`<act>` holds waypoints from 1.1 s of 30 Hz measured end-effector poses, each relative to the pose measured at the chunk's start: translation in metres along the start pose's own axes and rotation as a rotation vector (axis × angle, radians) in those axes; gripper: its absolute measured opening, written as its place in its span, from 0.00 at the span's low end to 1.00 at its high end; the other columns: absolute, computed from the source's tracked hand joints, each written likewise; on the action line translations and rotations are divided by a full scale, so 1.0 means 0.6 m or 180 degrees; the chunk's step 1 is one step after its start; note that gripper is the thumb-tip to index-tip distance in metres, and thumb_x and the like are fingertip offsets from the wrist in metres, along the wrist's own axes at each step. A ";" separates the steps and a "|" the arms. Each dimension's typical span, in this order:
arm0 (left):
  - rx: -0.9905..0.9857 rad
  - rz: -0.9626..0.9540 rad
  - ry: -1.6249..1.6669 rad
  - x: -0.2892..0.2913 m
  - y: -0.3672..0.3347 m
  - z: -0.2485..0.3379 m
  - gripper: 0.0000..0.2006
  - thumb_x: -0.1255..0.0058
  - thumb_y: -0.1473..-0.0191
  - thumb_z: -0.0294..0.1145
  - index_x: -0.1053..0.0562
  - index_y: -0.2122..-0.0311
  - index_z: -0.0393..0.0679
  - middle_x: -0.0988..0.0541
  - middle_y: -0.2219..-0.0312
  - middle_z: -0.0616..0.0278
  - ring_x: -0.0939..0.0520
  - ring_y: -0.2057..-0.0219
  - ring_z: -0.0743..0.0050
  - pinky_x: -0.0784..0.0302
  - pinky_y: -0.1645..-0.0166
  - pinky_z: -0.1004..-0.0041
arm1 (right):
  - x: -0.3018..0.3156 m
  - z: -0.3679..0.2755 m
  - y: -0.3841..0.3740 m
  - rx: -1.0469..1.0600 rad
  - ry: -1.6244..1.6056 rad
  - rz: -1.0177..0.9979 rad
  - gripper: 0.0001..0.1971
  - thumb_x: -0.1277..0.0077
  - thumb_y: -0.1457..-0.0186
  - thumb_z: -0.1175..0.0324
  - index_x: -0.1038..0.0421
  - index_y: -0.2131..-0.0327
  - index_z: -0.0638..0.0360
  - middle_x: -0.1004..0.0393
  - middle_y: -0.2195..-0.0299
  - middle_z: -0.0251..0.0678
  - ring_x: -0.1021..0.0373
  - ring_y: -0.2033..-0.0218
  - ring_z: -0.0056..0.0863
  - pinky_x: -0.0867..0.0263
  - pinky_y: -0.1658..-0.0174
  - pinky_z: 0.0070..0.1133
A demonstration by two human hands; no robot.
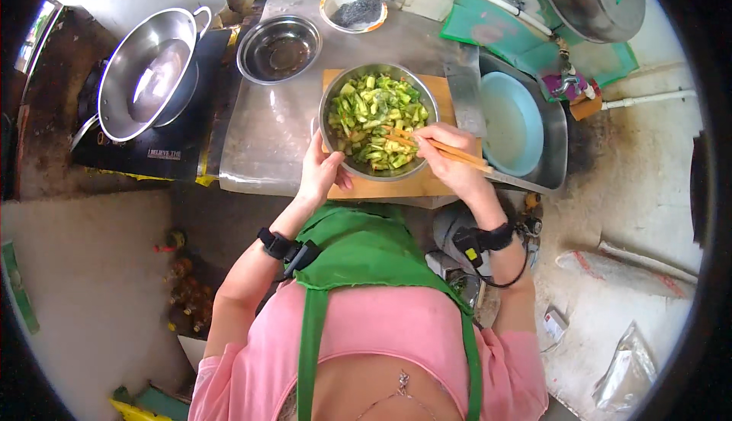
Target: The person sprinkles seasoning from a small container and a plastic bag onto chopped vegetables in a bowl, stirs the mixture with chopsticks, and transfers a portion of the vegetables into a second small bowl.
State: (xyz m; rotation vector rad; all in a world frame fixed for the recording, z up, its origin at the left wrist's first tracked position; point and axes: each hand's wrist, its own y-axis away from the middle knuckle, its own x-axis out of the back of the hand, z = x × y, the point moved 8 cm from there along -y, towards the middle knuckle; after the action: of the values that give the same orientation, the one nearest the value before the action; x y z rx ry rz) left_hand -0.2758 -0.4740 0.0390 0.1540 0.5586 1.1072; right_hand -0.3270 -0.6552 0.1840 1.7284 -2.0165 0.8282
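Observation:
A round metal bowl point(333, 85) full of chopped green vegetables point(374, 108) rests on a wooden cutting board point(438, 89). My left hand point(320, 168) grips the bowl at its near left rim, the thumb toward the rim and the fingers partly hidden beneath. In my right hand point(450, 154) is a pair of wooden chopsticks point(465, 158), held at a slant. Their tips reach into the vegetables on the right side of the bowl, and their back ends point to the right, toward the sink.
To the left, a steel wok point(126, 78) sits on a black induction cooker point(175, 143). Behind the board stand an empty metal basin point(252, 70) and a white bowl point(332, 1) holding a dark scouring pad point(358, 13). A light-blue basin point(537, 127) of cloudy water fills the sink point(559, 158) at right.

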 end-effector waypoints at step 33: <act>0.0256 -0.0243 0.0094 -0.007 0.003 0.004 0.22 0.62 0.45 0.28 0.51 0.46 0.44 0.26 0.83 0.50 0.25 0.90 0.63 0.27 0.88 0.72 | -0.007 -0.034 0.004 -0.0206 -0.0352 -0.0036 0.04 0.52 0.50 0.73 0.29 0.72 0.64 0.28 0.78 0.35 0.29 0.77 0.23 0.35 0.74 0.18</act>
State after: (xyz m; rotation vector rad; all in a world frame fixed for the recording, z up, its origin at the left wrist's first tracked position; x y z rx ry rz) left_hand -0.2774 -0.4764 0.0433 0.1850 0.6311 1.0146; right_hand -0.3305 -0.6387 0.1967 1.7837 -2.0780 0.6698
